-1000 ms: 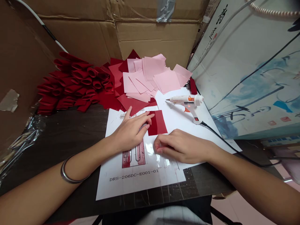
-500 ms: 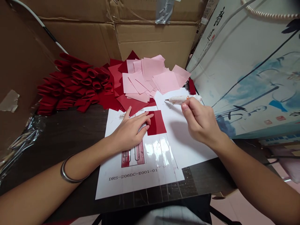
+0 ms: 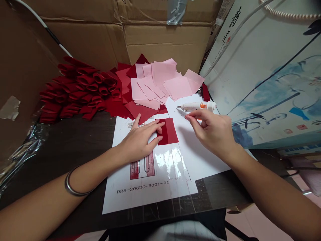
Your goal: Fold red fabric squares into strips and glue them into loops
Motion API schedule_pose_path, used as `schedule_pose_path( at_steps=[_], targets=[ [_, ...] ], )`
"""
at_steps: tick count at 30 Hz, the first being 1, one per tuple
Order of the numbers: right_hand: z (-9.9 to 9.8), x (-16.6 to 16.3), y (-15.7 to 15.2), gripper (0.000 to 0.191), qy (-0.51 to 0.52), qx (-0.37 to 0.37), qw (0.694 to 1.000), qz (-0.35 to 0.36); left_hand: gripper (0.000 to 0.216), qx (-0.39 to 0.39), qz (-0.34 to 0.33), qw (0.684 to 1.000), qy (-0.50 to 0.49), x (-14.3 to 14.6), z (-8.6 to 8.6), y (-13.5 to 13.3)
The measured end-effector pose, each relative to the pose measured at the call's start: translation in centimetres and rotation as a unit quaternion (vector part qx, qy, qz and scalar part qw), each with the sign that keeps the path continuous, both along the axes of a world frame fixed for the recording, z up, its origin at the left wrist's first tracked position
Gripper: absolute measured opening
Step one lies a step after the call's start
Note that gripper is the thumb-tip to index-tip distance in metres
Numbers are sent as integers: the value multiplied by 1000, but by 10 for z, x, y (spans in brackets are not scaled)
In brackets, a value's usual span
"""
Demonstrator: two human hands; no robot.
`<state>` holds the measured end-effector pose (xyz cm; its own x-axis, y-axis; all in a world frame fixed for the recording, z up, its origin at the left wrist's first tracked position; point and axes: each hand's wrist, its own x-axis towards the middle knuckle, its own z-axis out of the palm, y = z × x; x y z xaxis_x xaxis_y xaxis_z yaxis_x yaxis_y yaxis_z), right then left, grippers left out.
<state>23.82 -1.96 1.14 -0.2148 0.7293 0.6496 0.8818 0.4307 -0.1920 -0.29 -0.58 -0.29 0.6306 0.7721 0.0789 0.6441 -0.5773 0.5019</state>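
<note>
My left hand (image 3: 140,139) lies flat with fingers stretched out, pressing the left edge of a dark red square (image 3: 172,132) onto a white printed template sheet (image 3: 150,194). My right hand (image 3: 215,134) is curled around the handle of a white glue gun (image 3: 198,106). The gun's barrel shows above my fingers, nozzle pointing left. The handle is hidden inside my hand. The gun rests low over a second white sheet (image 3: 190,150), to the right of the red square.
A loose pile of pink squares (image 3: 163,83) and red squares lies behind the sheets. Rolled red pieces (image 3: 80,90) are heaped at the back left. Cardboard boxes (image 3: 150,36) wall the back and left; a painted panel (image 3: 271,83) stands at the right. The dark table edge (image 3: 215,197) is near me.
My right hand left the template's lower part, moved up and right to the glue gun, and closed around its handle. The left hand and red square stayed put.
</note>
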Motion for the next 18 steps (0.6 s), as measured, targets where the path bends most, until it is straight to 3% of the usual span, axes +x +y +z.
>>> schedule_pose_path(
  at_steps=[5,8,13,15,18],
  targets=[
    [0,-3,-1,26,10,-22,999,-43,13,-4,-2,1000,0,1,1,0],
    [2,-5,-5,14,27,-57,997,-48,12,-2,-1,1000,-3,1,0,0],
    [0,-9,-10,53,-13,-103,995,-8,13,1,-1,1000,0,0,-1,0],
    [-3,-10,-10,53,-27,-102,994,9,14,0,-3,1000,2,0,-2,1],
    [-8,-13,-10,38,-21,-105,991,85,14,4,-4,1000,2,0,-3,2]
  ],
)
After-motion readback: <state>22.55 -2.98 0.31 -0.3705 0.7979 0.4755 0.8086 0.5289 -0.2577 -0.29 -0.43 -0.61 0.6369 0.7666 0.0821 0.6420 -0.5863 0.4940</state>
